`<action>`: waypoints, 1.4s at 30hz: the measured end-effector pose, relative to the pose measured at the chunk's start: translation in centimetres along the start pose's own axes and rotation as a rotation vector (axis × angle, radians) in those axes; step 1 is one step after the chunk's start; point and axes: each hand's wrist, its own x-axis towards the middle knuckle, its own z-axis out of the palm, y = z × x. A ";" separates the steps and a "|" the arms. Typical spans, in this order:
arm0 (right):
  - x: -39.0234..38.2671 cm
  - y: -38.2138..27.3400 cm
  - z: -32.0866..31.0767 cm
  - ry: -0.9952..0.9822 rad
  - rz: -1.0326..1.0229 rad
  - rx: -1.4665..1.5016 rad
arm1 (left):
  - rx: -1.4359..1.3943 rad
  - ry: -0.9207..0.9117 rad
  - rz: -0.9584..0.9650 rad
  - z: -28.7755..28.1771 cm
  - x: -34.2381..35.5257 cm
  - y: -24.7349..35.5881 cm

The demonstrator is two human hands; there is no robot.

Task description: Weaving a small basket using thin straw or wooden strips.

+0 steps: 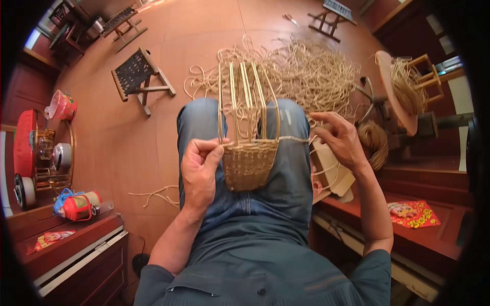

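A partly woven basket [249,166] rests between my jeans-clad thighs, its tall upright stakes [245,81] rising above the woven band. My left hand [199,171] pinches the basket's left rim, thumb at the edge. A pale weaving strand [293,138] runs right from the rim to my right hand [339,143], which holds it among bent fingers, the index finger reaching out above. Loose strand loops hang down below that hand.
A heap of cord [319,71] lies beyond my knees. Folding stools [140,76] stand on the floor. Low cabinets flank me, the left [81,250] bearing thermoses [76,204], the right [423,239] a red paper. A round board [393,92] stands upper right.
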 end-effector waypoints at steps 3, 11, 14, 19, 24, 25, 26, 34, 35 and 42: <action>-0.4 -3.5 3.3 -0.118 0.019 0.001 | -0.049 -0.016 -0.044 -0.2 0.6 -0.4; -1.5 -1.7 6.3 -0.058 -0.253 -0.018 | -0.097 0.000 -0.095 0.1 -0.1 -0.5; -1.8 -2.4 6.0 -0.010 -0.303 -0.115 | -0.083 -0.007 -0.092 0.0 -0.3 -0.4; -2.1 -3.3 5.0 0.126 -0.384 -0.239 | 0.222 0.022 -0.015 0.2 -0.1 1.1; -2.6 -4.0 3.9 0.160 -0.509 -0.350 | 0.910 -0.062 0.584 3.1 0.0 3.5; -2.7 -4.3 3.9 0.160 -0.510 -0.350 | 0.945 -0.143 0.594 4.2 0.1 3.7; -2.8 -4.5 4.0 0.168 -0.549 -0.378 | 0.978 -0.224 0.605 5.3 0.2 3.6; -3.1 -5.3 4.7 0.273 -0.582 -0.293 | 0.917 -0.302 0.725 8.4 2.4 0.4; -3.3 -5.4 4.8 0.277 -0.576 -0.292 | 0.928 -0.271 0.684 8.2 2.4 0.5; -4.8 -3.8 8.0 0.248 -0.325 -0.046 | 0.958 -0.182 0.511 7.6 2.4 1.8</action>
